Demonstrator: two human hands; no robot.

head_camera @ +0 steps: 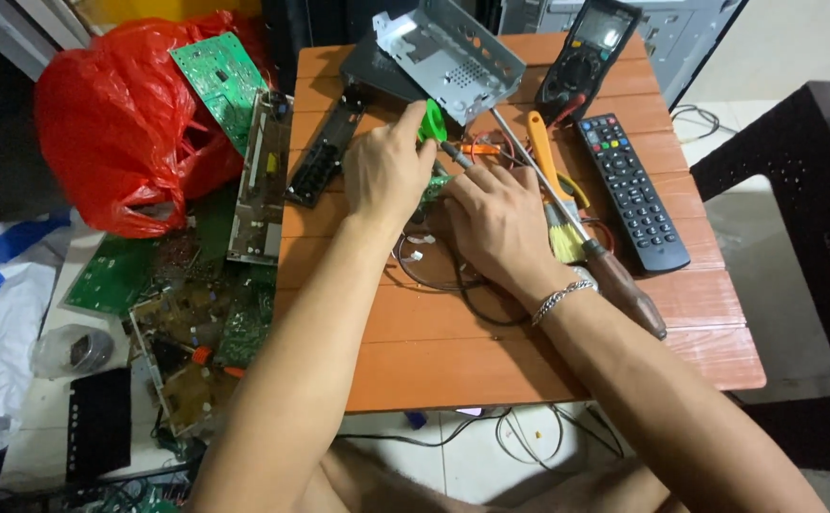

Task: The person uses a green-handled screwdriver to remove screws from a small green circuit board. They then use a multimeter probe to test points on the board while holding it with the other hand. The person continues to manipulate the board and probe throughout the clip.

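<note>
My left hand [388, 171] grips a screwdriver with a green handle [431, 123], its shaft angled down toward a small green circuit board [434, 188] on the wooden table [453, 351]. My right hand [496, 223], a metal chain bracelet on its wrist, presses down on that board, which is mostly hidden under both hands. Dark cables [434, 275] loop out from beneath the hands.
A grey metal bracket [453, 52], a multimeter [588, 57], a black remote [631, 190], an orange-handled tool [543, 152] and a brown-handled long screwdriver [614, 275] lie on the table. A red plastic bag [120, 123] and several circuit boards [196, 313] cover the floor at left. A dark chair [804, 190] stands right.
</note>
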